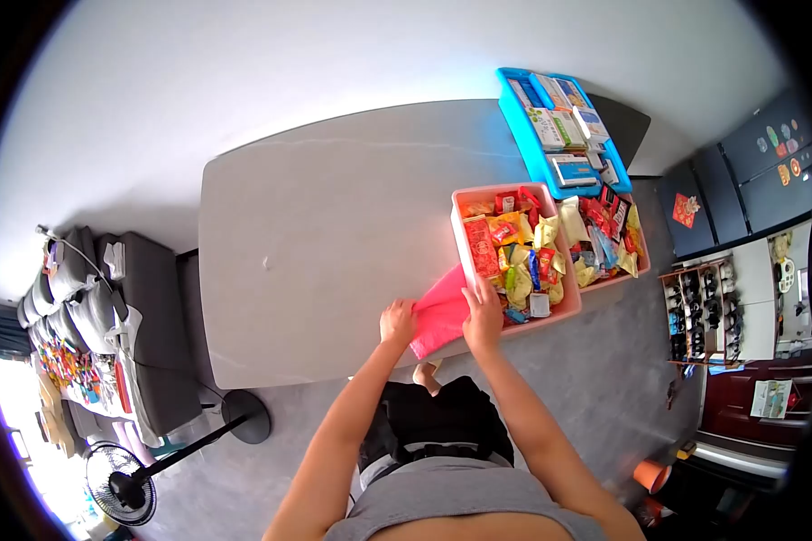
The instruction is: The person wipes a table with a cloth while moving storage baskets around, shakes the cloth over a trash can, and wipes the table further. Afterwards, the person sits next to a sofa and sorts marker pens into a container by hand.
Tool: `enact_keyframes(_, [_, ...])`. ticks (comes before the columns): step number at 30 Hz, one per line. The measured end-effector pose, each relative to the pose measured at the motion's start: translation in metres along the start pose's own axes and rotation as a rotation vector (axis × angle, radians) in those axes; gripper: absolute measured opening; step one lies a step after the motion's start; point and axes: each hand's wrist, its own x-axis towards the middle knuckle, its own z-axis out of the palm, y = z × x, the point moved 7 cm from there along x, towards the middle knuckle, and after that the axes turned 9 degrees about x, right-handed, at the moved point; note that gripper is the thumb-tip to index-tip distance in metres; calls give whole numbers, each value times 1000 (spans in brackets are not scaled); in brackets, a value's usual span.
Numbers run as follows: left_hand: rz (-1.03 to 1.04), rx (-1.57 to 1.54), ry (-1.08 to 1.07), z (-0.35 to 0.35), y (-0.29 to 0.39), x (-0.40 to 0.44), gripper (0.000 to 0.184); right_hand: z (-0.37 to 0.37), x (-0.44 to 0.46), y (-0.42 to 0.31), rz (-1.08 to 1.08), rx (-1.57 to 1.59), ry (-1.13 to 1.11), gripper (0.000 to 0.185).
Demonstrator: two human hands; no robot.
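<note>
A pink cloth (439,314) lies at the front edge of the grey table (334,225), partly over the edge. My left hand (397,322) is closed on its left side. My right hand (483,316) grips its right side, close beside the near left corner of a pink bin (561,311). Wrapped snacks and a red packet (481,245) fill that bin. Whether the cloth is folded or a single layer cannot be told.
A second pink bin (642,268) of snacks stands to the right. Behind is a blue tray (525,144) of boxes. A standing fan (128,490) and grey sofa (149,334) are left. A shoe rack (697,311) is far right.
</note>
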Motion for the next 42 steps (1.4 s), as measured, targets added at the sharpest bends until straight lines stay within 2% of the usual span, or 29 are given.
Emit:
enact_keyframes(2, [9,-59,7,-15,3,-7,23,-12,3,14,6,39,35,47])
enact_keyframes(5, [-121,-13,58,-51,-79,-44,21,2,1,-4,65,58,17,38])
enact_keyframes(7, [-270,26,-30,-78,-143,-57,27,5,3,-11,7,-50,37,40])
enact_keyframes(9, [-325,234,73,-119,-174,-56,36,4,10,-26,14,-194,100,48])
enact_keyframes(10, [-360,347,109,-139,-187,-65,40,13,11,-45,-40,-145,98,48])
enact_keyframes(13, [-135,388,82,-130,-185,-64,54,74,7,-101,-129,47,-30,43])
enact_keyframes(15, [-168,352,-21,-113,-165,-60,60,130,4,-138,-77,286,-201,38])
enact_keyframes(17, [-252,250,-40,-98,-165,-63,63,175,-2,-183,-182,379,-298,32])
enact_keyframes(19, [-198,340,-54,-85,-177,-67,64,219,-14,-202,-287,242,-389,35])
enact_keyframes(20, [-144,319,-29,-86,-183,-77,65,244,-25,-192,-208,208,-458,44])
enact_keyframes(23, [-198,224,52,-101,-202,-105,64,246,-41,-207,-222,-49,-471,56])
enact_keyframes(24, [-249,250,110,-107,-205,-114,61,253,-48,-210,-216,-113,-554,66])
enact_keyframes(28, [-423,214,100,-119,-217,-133,56,265,-49,-234,-420,-114,-678,72])
enact_keyframes(33, [-301,237,96,-118,-242,-111,58,283,-38,-240,-434,-60,-676,69])
enact_keyframes(35, [-230,185,124,-134,-249,-97,52,290,-34,-244,-432,-58,-661,69])
enact_keyframes(42, [-31,179,58,-161,-284,-36,48,317,9,-263,-298,-1,-610,63])
